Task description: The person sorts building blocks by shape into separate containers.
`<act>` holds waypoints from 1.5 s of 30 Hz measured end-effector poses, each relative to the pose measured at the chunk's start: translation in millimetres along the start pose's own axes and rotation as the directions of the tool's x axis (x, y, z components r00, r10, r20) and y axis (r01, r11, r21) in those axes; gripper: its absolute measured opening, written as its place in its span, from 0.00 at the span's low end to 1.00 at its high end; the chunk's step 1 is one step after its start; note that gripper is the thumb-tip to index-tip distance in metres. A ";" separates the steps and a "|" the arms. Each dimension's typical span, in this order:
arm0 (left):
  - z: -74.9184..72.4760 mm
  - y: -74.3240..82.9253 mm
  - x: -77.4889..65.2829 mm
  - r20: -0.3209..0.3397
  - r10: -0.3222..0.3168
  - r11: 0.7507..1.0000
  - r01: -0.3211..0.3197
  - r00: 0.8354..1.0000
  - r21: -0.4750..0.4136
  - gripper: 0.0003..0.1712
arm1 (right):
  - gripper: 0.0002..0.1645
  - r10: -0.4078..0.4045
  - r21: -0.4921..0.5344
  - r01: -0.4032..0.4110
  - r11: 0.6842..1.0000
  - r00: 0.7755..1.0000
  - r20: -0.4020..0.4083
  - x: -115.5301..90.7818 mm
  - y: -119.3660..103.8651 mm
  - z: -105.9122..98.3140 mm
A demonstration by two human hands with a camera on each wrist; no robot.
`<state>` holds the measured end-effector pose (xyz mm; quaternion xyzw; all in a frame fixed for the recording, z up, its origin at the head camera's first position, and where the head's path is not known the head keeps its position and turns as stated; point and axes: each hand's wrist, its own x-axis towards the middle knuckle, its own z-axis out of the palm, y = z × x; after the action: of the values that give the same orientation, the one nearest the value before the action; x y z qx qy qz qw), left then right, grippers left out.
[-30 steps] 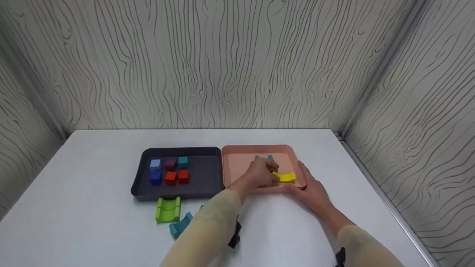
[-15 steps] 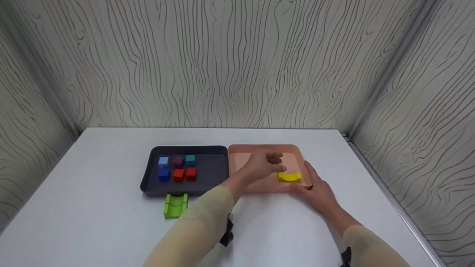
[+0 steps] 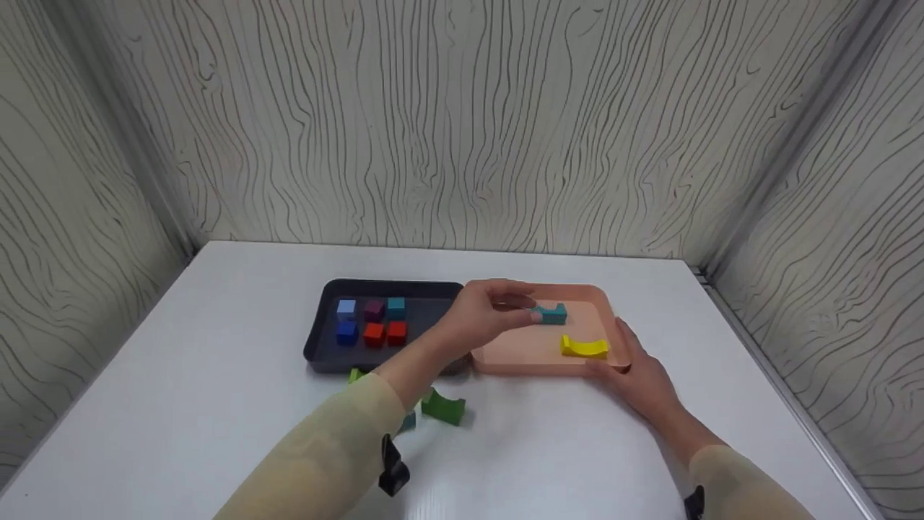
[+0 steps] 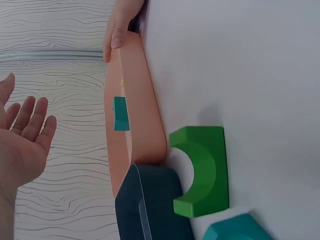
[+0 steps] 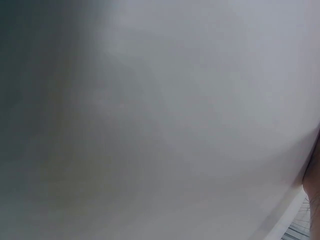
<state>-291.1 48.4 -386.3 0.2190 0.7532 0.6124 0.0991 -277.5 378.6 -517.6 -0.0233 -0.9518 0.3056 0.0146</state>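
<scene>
My left hand (image 3: 487, 314) hovers over the left side of the pink tray (image 3: 505, 367), its fingers loose and nothing held. In the left wrist view, that left hand (image 4: 25, 145) shows an upturned palm with spread fingers. Just beyond its fingertips, a teal curved block (image 3: 554, 315) lies in the tray. Nearer the front lies a yellow curved block (image 3: 586, 349). My right hand (image 3: 646, 379) holds the tray's front right corner, thumb along the front wall and fingers along the right side. The right wrist view is mostly a blurred pale surface.
A dark tray (image 3: 317, 363) adjoins on the left, with several coloured cubes (image 3: 374, 335). In front lie a dark green curved block (image 3: 443, 407), a teal block (image 3: 408, 422) and a light green block (image 3: 356, 375), the last two partly behind my left forearm. Patterned panels (image 3: 447, 144) enclose the table.
My left hand has lifted away from the blocks in the pink tray and moved left, uncovering the teal block. The head view has shifted. My right hand stays at the tray's corner.
</scene>
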 end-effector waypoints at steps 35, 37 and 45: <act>-130.1 -62.7 -145.9 -0.238 -0.125 0.992 0.126 0.963 -0.009 0.26 | 0.75 0.043 -0.005 -0.043 0.999 0.998 0.049 1.8 1.2 -2.0; -132.9 -69.7 -152.4 -0.249 -0.147 0.989 0.151 0.957 -0.005 0.26 | 0.75 0.048 -0.004 -0.048 0.999 0.997 0.052 2.0 1.3 -2.4; -139.8 -96.4 -177.2 -0.278 -0.206 0.974 0.224 0.938 0.032 0.27 | 0.75 0.044 0.002 -0.044 0.999 0.997 0.061 3.6 1.1 -1.0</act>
<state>-212.8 -169.4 -468.2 0.0517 0.7979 0.5982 0.0536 -281.1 380.2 -517.5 -0.0350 -0.9505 0.3080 -0.0211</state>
